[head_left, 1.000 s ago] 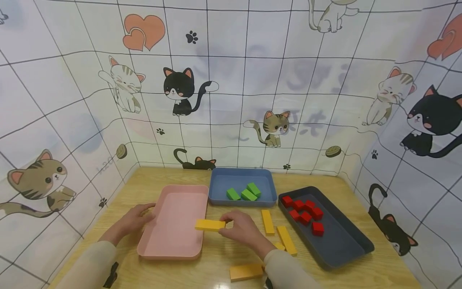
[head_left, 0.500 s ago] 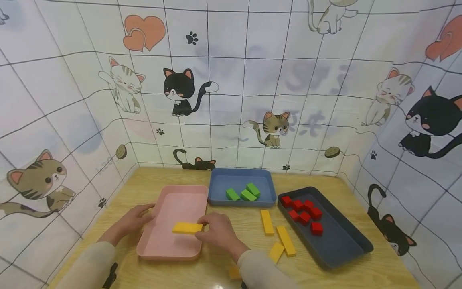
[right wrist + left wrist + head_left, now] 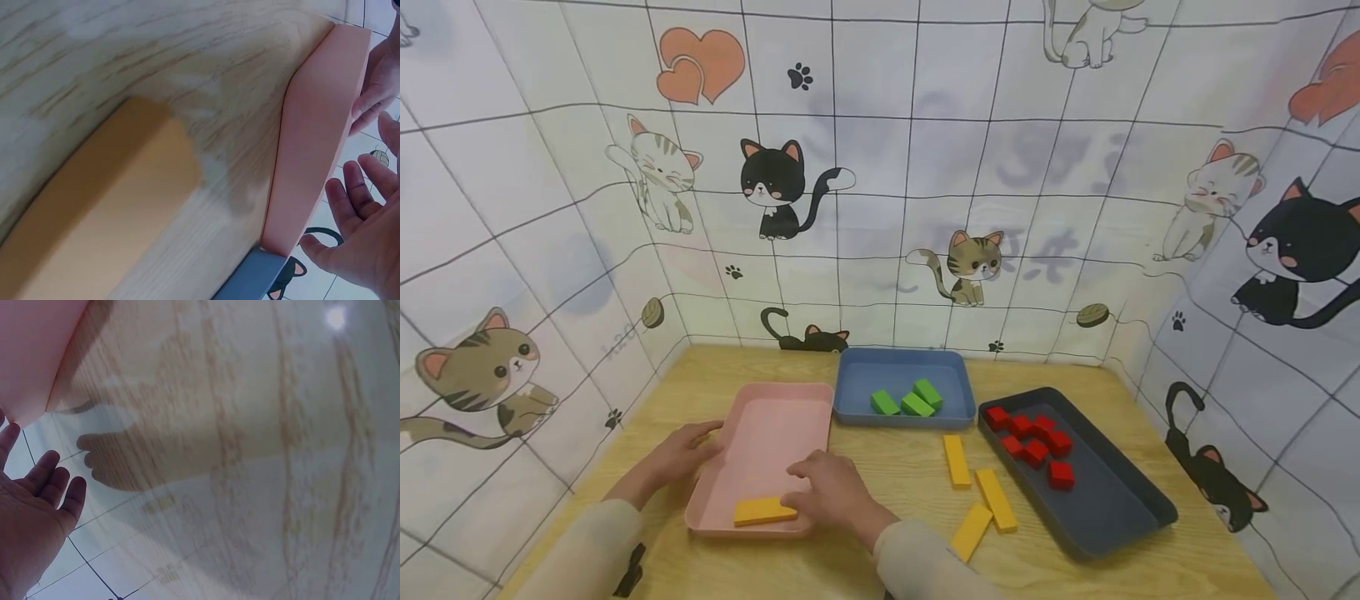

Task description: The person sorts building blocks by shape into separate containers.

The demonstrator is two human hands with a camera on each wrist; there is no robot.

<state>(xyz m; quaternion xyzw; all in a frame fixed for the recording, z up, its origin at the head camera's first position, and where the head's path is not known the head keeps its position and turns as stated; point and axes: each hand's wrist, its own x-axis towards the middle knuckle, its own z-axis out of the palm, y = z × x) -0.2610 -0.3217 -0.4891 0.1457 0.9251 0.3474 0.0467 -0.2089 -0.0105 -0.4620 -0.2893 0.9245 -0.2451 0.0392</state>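
Note:
A yellow rectangular block [image 3: 758, 512] lies in the pink tray [image 3: 767, 425], along its front wall. Over the tray's right side hovers my right hand [image 3: 835, 492], fingers parted and nothing gripped, its thumb close to the block's right end. The right wrist view shows that hand's fingers [image 3: 357, 195] spread beside the pink tray wall. My left hand [image 3: 677, 454] rests at the tray's left rim with relaxed fingers; in the left wrist view its fingers [image 3: 55, 484] are loosely bent near the pink wall.
Several yellow blocks [image 3: 957, 461] lie on the wooden table between the trays. Green blocks [image 3: 917, 405] sit in the blue tray [image 3: 902, 363] at the back. Red blocks [image 3: 1034, 453] are in the dark grey tray [image 3: 1112, 508] on the right. A printed cloth wall surrounds the table.
My right hand has carried the yellow block leftward into the pink tray and let go of it near the front wall. The left hand has stayed at the rim.

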